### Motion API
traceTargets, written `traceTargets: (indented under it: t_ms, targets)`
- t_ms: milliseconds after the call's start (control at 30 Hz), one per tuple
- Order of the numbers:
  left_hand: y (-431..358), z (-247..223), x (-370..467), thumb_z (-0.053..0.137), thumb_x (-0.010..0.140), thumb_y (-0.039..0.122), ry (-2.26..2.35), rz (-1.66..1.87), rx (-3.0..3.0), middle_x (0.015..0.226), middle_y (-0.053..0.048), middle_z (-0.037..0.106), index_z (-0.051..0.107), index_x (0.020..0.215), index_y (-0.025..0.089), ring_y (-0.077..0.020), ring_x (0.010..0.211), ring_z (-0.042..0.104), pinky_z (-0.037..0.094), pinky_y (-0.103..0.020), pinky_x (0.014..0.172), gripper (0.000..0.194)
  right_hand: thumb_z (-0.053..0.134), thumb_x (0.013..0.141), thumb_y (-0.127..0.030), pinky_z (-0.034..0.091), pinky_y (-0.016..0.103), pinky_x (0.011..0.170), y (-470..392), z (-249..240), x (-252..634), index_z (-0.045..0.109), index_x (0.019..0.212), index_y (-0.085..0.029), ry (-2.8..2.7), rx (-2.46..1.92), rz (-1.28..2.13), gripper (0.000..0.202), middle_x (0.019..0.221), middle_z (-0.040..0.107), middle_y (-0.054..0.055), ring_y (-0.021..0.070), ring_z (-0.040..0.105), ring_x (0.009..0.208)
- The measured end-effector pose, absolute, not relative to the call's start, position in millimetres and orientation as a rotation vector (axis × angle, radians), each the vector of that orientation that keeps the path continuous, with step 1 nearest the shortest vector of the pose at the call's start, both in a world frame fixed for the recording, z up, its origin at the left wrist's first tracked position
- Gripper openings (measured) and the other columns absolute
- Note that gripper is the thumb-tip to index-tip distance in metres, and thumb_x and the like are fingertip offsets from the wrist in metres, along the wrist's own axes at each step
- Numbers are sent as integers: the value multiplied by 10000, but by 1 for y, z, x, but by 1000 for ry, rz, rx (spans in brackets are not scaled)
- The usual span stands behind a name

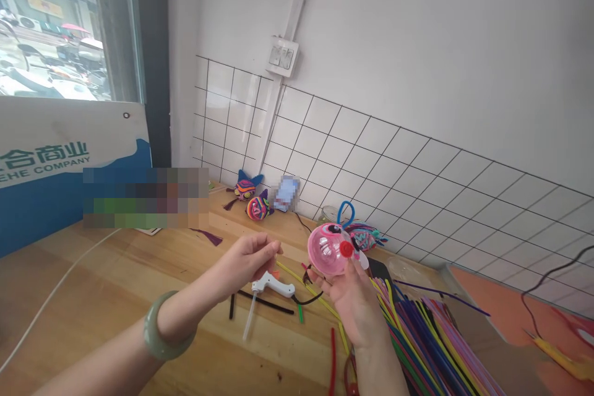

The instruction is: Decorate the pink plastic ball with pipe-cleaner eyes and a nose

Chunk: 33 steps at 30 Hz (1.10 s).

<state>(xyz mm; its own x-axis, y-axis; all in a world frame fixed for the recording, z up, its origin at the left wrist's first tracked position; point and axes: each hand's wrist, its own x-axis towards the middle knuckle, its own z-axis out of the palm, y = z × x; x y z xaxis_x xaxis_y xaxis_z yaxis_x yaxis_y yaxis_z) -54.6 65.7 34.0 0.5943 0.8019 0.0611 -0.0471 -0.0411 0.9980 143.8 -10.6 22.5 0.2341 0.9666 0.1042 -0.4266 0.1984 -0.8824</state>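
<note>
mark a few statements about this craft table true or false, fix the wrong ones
1. The right hand holds a pink cup-shaped piece. True.
2. The pale green bracelet is on the right wrist. False: it is on the left wrist.
3. The white glue gun lies on the wooden table, in neither hand. True.
4. The bundle of coloured strips lies to the left of the glue gun. False: it lies to the right of it.
5. A blue loop sticks up above the pink piece. True.
6. The round button-like part by the right hand's fingertips is green. False: it is red.
</note>
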Motion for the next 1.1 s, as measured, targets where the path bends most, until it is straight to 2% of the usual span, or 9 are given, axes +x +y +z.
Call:
traceTargets:
  t_ms: [67,133,267,400,533,667,800,967,1100]
  targets:
    - [71,33,-56,505,828,498,725,787,1476,486,68,438,566,774,134,-40,411,309,237,-178,405,374,639,783,-483,471,487,890,-11,24,145,570,1122,-240,-778,-831,1122,422,1106,660,91,263,619,1016]
    - [75,33,-57,527,805,502,767,801,1485,474,72,429,570,746,138,-44,410,305,237,-183,410,371,622,793,-495,469,482,894,-11,27,145,564,1137,-232,-769,-821,1121,437,1121,655,101,264,620,1016]
    - [75,27,-52,618,735,477,759,769,1499,530,36,522,559,704,143,-62,449,383,282,-194,436,341,632,781,-503,431,508,948,-12,30,143,552,1186,-237,-727,-807,1135,491,1205,623,103,281,605,1064]
    - [65,17,-41,697,670,425,743,786,1561,598,41,524,592,869,138,-82,505,431,334,-202,480,365,626,786,-506,374,531,1004,-13,31,134,548,1214,-277,-721,-785,1134,491,1254,599,78,275,560,1145]
    - [54,11,-34,693,674,461,752,762,1730,687,23,566,631,985,157,-88,536,432,330,-197,484,439,624,787,-508,371,474,1023,-14,30,118,563,1199,-301,-804,-809,1130,465,1260,597,58,243,519,1194]
    - [49,11,-32,562,784,518,644,726,1820,631,16,567,667,823,144,-99,551,442,334,-201,511,391,647,770,-495,393,437,1014,-14,26,104,509,1265,-296,-891,-803,1173,551,1277,580,61,242,502,1210]
    - [44,13,-33,457,863,462,576,576,1880,582,17,541,630,665,146,-93,524,434,330,-201,513,411,621,807,-464,344,419,1060,-11,22,103,515,1262,-307,-819,-768,1170,493,1272,587,45,209,510,1206]
    - [44,18,-40,499,835,377,532,382,1997,486,33,446,604,558,157,-91,472,387,297,-211,478,368,619,790,-508,298,459,1085,-6,21,117,529,1254,-309,-655,-794,1088,513,1331,541,43,207,482,1237]
    - [54,19,-48,516,807,369,628,309,2032,489,22,485,616,542,167,-97,466,408,288,-212,454,348,609,775,-548,304,472,1082,-5,21,126,532,1248,-328,-641,-812,1074,528,1372,501,21,212,459,1259]
